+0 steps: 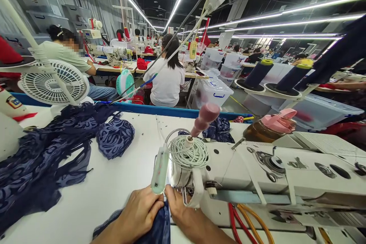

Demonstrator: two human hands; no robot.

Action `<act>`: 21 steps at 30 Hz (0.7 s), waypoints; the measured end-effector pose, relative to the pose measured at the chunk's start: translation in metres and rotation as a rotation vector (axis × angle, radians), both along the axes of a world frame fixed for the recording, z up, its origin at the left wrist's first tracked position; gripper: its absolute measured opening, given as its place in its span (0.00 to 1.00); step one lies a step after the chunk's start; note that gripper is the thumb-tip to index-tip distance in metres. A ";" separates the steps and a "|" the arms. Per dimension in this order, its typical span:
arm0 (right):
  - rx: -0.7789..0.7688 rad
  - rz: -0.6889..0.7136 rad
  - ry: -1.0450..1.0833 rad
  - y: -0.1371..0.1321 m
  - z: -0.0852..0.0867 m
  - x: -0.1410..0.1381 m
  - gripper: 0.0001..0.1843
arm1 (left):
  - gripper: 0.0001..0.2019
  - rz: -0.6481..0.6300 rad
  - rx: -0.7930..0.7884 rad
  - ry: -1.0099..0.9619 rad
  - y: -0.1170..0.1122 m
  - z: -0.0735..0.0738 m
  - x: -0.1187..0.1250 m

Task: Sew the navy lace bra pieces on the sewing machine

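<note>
My left hand [139, 212] lies on a piece of dark blue patterned fabric [160, 228] at the bottom edge, fingers curled and pressed onto it. My right hand [180, 207] pinches the same fabric right beside it, under the head of a white sewing machine [257, 167]. The needle area is hidden behind my fingers and the machine's lamp [159, 169].
A heap of dark blue fabric [42, 160] covers the left of the white table [120, 183]. A small white fan [54, 84] stands at the back left. Blue thread cones [259, 74] and a pink-lidded bottle [271, 126] stand at the right. Other people sit sewing beyond.
</note>
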State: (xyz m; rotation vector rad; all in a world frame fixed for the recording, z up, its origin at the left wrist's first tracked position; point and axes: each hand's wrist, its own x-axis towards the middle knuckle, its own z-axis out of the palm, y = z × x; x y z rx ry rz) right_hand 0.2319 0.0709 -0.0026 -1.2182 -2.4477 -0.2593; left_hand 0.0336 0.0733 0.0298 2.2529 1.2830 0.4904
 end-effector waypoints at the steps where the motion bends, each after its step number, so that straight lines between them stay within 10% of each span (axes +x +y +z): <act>1: -0.021 0.005 -0.008 -0.002 0.006 0.003 0.11 | 0.09 0.003 -0.009 -0.004 0.000 0.001 0.000; 8: -0.256 -0.044 0.040 -0.016 0.031 0.035 0.13 | 0.09 0.020 -0.049 -0.072 0.006 0.007 0.005; 21: -0.131 -0.078 0.104 -0.018 -0.010 0.021 0.12 | 0.10 0.221 0.000 -0.120 0.013 -0.006 0.022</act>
